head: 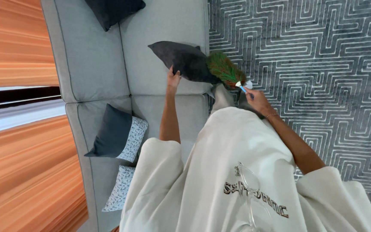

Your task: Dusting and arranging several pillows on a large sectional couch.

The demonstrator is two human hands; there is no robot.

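My left hand [173,80] grips the edge of a dark cushion [184,61] lying on the grey sofa [95,64], fingers closed on the fabric. My right hand [257,100] is closed around the handle of a green feather duster [225,69], whose feathers touch the cushion. Two more cushions [119,136] rest against the backrest, and a patterned rug [314,64] borders the sofa.
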